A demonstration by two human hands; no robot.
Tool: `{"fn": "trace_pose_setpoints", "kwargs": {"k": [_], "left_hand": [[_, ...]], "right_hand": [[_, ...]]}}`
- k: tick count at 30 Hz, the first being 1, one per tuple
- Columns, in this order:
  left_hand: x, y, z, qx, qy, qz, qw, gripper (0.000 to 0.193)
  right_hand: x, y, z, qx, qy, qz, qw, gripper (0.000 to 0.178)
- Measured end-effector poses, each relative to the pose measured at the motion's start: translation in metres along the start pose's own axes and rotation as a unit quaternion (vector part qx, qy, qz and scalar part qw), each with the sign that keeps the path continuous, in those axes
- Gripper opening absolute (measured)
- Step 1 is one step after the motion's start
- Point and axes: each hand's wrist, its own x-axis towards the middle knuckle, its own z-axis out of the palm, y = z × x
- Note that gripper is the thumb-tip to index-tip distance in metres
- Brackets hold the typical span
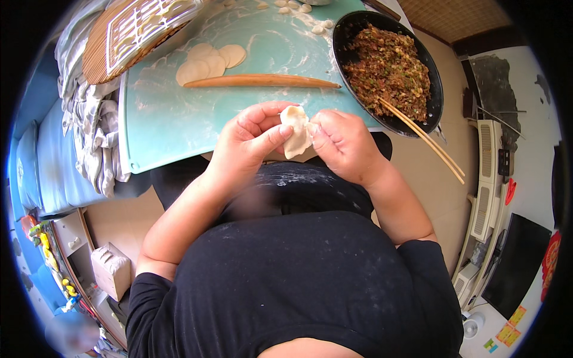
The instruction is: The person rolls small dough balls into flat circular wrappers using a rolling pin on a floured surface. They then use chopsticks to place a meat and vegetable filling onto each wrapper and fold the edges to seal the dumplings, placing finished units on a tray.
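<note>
Between my two hands, just past the near edge of the green mat, is a pale dumpling (295, 132) with its dough folded over. My left hand (253, 134) holds it from the left, thumb on its face and fingers behind. On the other side my right hand (343, 143) pinches the dough edge between thumb and curled forefinger. Beyond them a thin wooden rolling pin (262, 80) lies across the mat, with several round dough wrappers (206, 64) overlapping behind its left end. A black pan (439, 89) of chopped filling (388, 71) stands at the right.
Wooden chopsticks (427, 140) rest on the pan's near rim and stick out past it. The floured green mat (155, 131) covers the table. Small dough pieces (292, 6) lie at its far side. A round woven tray (98, 56) with a white rack (143, 27) sits far left, by a crumpled cloth (98, 131).
</note>
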Motion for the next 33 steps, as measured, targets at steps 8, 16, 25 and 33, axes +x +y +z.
{"fn": "trace_pose_setpoints", "kwargs": {"k": [8, 16, 25, 33], "left_hand": [[-0.003, 0.004, 0.001, 0.022, -0.002, -0.016, 1.000, 0.030], [-0.006, 0.004, -0.002, 0.015, -0.008, -0.050, 0.999, 0.031], [-0.008, 0.004, -0.001, -0.003, -0.021, -0.054, 0.998, 0.034], [-0.009, 0.005, 0.001, -0.014, -0.036, -0.074, 0.996, 0.034]], "right_hand": [[0.002, -0.006, -0.002, 0.064, -0.054, 0.093, 0.992, 0.025], [0.004, -0.003, -0.005, 0.161, -0.078, 0.108, 0.978, 0.023], [0.002, -0.003, 0.001, 0.104, -0.066, 0.074, 0.990, 0.029], [0.009, 0.005, -0.003, 0.065, -0.075, 0.061, 0.993, 0.034]]}}
